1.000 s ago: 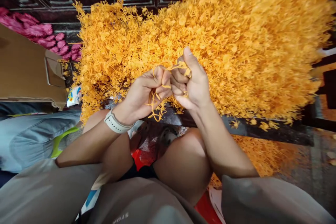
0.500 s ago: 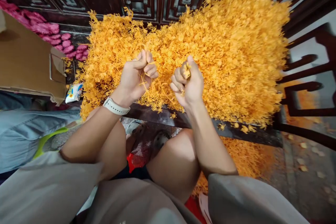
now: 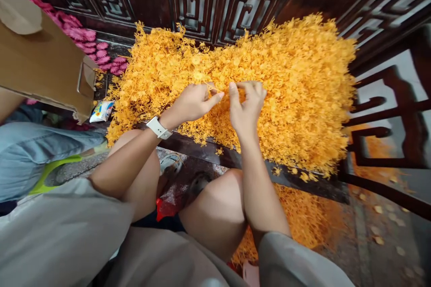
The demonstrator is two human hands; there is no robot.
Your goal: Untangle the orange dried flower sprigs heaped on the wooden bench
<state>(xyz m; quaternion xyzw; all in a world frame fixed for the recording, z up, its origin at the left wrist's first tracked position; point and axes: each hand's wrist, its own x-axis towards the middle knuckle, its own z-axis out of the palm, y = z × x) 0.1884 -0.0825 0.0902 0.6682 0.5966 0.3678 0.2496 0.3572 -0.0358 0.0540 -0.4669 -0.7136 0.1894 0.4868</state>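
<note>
A large heap of orange-yellow plastic flower pieces (image 3: 296,80), small and many-pointed with thin stems, covers the dark wooden bench (image 3: 198,149). Over the heap's middle, my left hand (image 3: 193,102), with a white watch (image 3: 159,128) at its wrist, curls its fingers around a yellow plastic flower stem (image 3: 212,87); the thumb points right. Just to its right and apart from it is my right hand (image 3: 247,107). Its thumb and forefinger tips come close together in a pinch, and anything between them is too small to make out.
At left stand a cardboard box (image 3: 50,49) and a small white-and-blue packet (image 3: 102,111); pink plastic flower pieces (image 3: 79,35) lie behind. Dark lattice panels (image 3: 202,4) back the bench. More yellow pieces (image 3: 303,215) lie beneath it. A person's jeans-clad leg (image 3: 57,148) is at left.
My right hand has opened out of a fist that held yellow pieces and turned toward my left. My left hand has moved right and its thumb has stretched out. The view has shifted a little.
</note>
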